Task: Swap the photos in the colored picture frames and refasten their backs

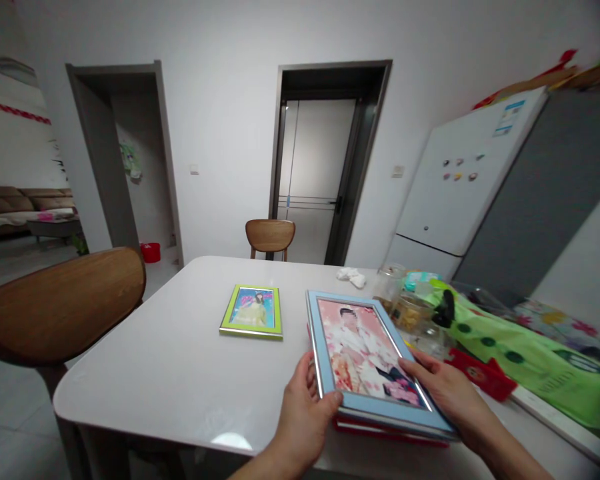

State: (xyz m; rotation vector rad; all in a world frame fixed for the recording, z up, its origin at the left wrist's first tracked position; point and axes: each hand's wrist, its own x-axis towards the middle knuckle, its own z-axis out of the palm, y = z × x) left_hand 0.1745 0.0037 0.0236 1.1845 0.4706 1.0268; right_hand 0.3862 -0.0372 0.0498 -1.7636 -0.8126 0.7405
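A large light-blue picture frame (380, 405) with a pink photo lies over a red-edged item (390, 433) near the table's front edge. My left hand (307, 407) grips its left lower corner, thumb on the border. On the right side, my right hand (445, 387) holds the same frame, with its thumb over the edge of the photo. Away to the left, a smaller green picture frame (253, 330) lies flat on the white table (180, 373), touched by neither hand.
Glass jars (411, 312), a green bag (520, 347) and a red box (483, 375) crowd the table's right side. Crumpled tissue (351, 277) lies at the far edge. Wooden chairs stand left (65, 303) and behind (270, 235).
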